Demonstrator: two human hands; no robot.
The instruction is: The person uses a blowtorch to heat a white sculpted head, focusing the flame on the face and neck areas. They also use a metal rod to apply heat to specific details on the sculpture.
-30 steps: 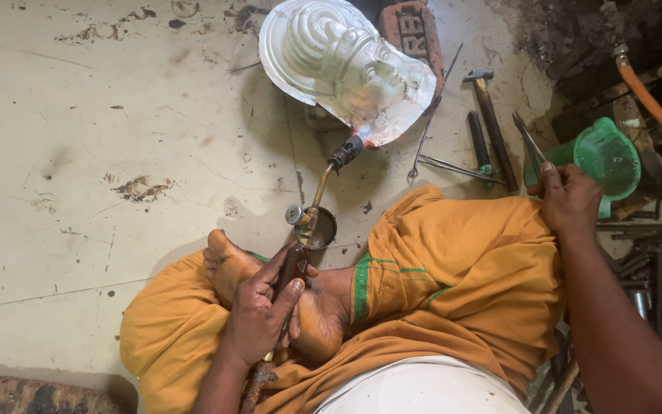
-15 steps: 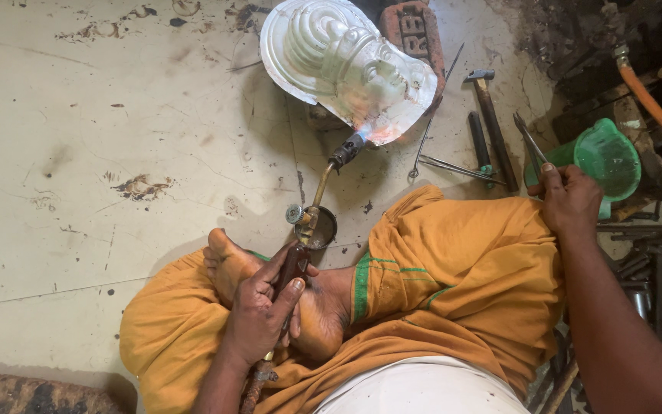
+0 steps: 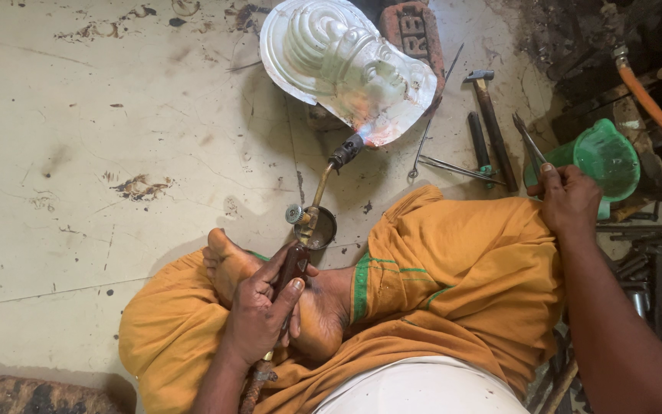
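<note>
two hands busy: left hand (image 3: 258,318) clasps torch (image 3: 309,230); right hand (image 3: 568,201) pinches tweezers (image 3: 529,144) beside green tub (image 3: 607,157).

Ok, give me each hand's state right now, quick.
Left hand: closed around the blowtorch handle.
Right hand: closed on metal tongs, beside the green plastic pot.

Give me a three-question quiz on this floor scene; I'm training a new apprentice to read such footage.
1. True or false: the left hand holds the gas torch.
2. What does the torch nozzle point at? A) hammer B) embossed metal sheet C) green container
3. Which tool is in the right hand?

Key: 1 true. 2 B. 3 tweezers, beside the green container.
</note>
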